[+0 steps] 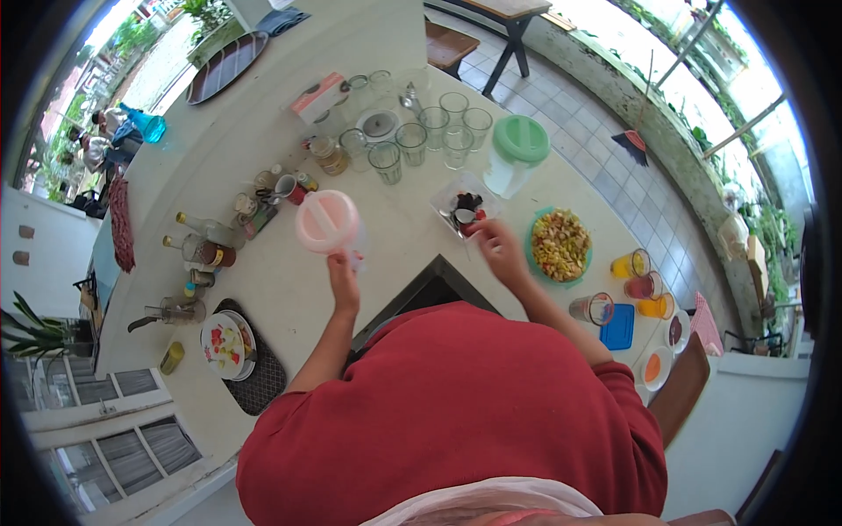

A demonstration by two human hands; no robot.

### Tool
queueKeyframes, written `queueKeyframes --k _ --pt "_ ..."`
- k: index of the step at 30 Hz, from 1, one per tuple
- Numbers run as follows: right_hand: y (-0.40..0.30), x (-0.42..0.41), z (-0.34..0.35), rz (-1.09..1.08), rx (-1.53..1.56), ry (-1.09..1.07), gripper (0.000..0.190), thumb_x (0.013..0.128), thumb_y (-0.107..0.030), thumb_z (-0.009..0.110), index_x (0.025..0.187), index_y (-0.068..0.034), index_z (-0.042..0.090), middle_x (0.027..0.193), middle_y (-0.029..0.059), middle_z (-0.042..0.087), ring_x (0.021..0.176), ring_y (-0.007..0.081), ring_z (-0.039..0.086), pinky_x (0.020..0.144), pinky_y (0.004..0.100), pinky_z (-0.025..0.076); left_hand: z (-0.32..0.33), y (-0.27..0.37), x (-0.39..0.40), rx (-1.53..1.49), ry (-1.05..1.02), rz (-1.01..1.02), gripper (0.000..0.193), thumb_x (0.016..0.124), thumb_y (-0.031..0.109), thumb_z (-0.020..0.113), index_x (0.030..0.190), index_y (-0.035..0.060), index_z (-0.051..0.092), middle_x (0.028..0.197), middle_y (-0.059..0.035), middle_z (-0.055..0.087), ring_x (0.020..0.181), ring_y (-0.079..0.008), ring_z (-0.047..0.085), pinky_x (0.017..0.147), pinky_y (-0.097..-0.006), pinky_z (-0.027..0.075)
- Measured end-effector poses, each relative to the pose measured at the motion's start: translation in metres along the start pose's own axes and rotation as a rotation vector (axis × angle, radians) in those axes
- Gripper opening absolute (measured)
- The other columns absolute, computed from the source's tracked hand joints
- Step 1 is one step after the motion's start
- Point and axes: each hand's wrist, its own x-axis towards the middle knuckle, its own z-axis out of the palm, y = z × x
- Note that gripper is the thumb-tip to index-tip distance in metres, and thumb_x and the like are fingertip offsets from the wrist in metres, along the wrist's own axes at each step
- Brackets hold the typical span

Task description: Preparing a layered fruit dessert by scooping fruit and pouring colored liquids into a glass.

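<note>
My left hand (pixel 342 279) grips the handle of a clear plastic pitcher with a pink lid (pixel 327 222), which stands over the pale countertop. Over a clear square plastic tray (pixel 490 191), the bent fingers of my right hand (pixel 501 248) pinch at a metal spoon (pixel 465 215); its handle is mostly hidden. Dark pieces (pixel 468 200) and some red ones lie in the tray. Just right of that hand is a green-rimmed bowl (pixel 531 260) full of chopped pale fruit (pixel 561 244). A second pitcher with a green lid (pixel 521 141) stands behind the tray.
Several empty glasses (pixel 412 144) stand at the back. Glasses of coloured drinks (pixel 630 263) and a blue lid (pixel 617 326) are at the right. Bottles (pixel 204 251) and jars line the left. A plate of cut fruit (pixel 227 345) rests on a dark mat (pixel 263 381). A dark recess (pixel 434 286) lies before me.
</note>
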Motion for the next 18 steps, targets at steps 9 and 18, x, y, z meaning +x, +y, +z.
queueKeyframes --k 9,18 --pt "-0.023 0.055 0.157 0.036 -0.19 -0.476 0.057 0.082 -0.046 0.073 0.114 0.001 0.064 0.112 0.0162 0.066 0.099 0.0243 0.062 0.087 0.0369 0.048 0.013 0.032 -0.018 0.403 -0.553 -0.285 0.051 0.103 0.032 0.041 0.146 0.0072 0.033 0.137 -0.0091 0.051 0.127 -0.0239 0.05 0.099 -0.0411 0.044" --pt "0.02 0.05 0.152 0.315 0.493 -0.493 0.043 0.081 -0.041 0.075 0.095 -0.001 0.069 0.079 0.0025 0.062 0.07 0.0109 0.054 0.063 0.0263 0.04 -0.031 0.154 0.0 0.521 -0.739 -0.071 0.029 0.098 0.026 0.054 0.116 0.0045 0.061 0.1 -0.0064 0.071 0.08 -0.014 0.065 0.065 -0.0256 0.047"
